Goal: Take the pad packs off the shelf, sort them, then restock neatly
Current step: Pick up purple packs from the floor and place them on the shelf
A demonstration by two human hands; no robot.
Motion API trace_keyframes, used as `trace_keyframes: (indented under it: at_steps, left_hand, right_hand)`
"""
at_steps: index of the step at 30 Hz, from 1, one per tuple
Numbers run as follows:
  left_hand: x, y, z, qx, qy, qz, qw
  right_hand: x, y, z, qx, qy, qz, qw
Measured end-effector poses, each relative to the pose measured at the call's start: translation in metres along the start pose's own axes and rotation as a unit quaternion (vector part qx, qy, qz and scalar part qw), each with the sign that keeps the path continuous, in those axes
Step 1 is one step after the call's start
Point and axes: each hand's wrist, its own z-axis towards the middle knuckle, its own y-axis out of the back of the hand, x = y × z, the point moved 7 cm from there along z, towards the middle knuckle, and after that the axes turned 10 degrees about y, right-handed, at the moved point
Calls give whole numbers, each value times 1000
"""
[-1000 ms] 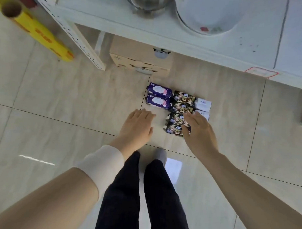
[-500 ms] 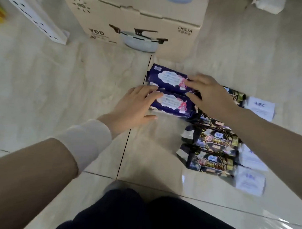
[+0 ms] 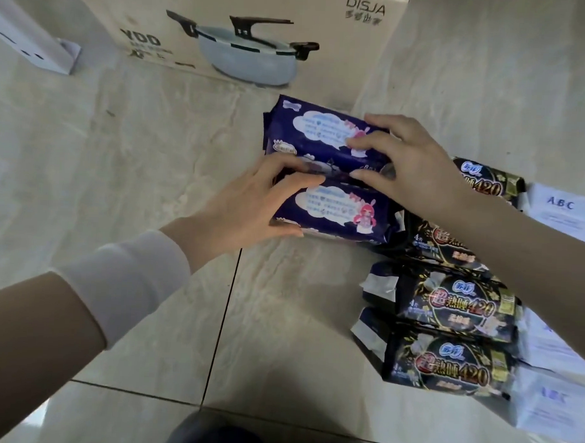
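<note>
On the floor [image 3: 120, 182], the pad packs lie in groups. Two purple ones sit side by side, touching each other. The near purple pack [image 3: 334, 213] is closest to the person, and the far purple pack [image 3: 314, 129] is just behind it, near a big cardboard box [image 3: 259, 8] with a pot drawn on it.

Right beside the purple ones there is a row of black packs [image 3: 447, 303], one after the other. Next to those, at the right edge, are some white packs [image 3: 563, 207].

The left hand [image 3: 248, 203] grips the left end of the near purple pack. Its fingers lie on top and its thumb is on the near side. The right hand [image 3: 416, 162] holds the right end of the far purple pack. Its fingers are spread over the top and its thumb sits in the crack between the two purple packs.

I think the first two jobs look done. The packs are off the shelf, and each kind is with its own kind. The hands seem to be starting to pick up the purple ones.

Putting everything back is yet to do. No pack is on a shelf here. Only a white post [image 3: 32, 50] shows at the top left, and I cannot tell if it is part of the shelf.
</note>
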Motion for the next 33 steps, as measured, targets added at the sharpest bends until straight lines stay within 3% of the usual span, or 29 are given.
trace_keyframes:
  at_steps: [9,15,20,27,33]
  left_hand:
    - [13,0,-1,14,22,-74,997]
    - [25,11,-14,48,90,-155,983]
    - [19,51,-43,30,164,-206,964]
    - [-47,180,-92,43,255,-229,938]
    - [-154,331,-106,44,271,-244,930]
  right_hand:
    - [-13,-6,13,-20,2,0,1000]
    - [-15,2,20,-48,-22,82,995]
    - [12,32,23,-82,-51,148,984]
    - [86,154,18,-94,-104,194,971]
    - [163,323,-1,-86,-137,210,964]
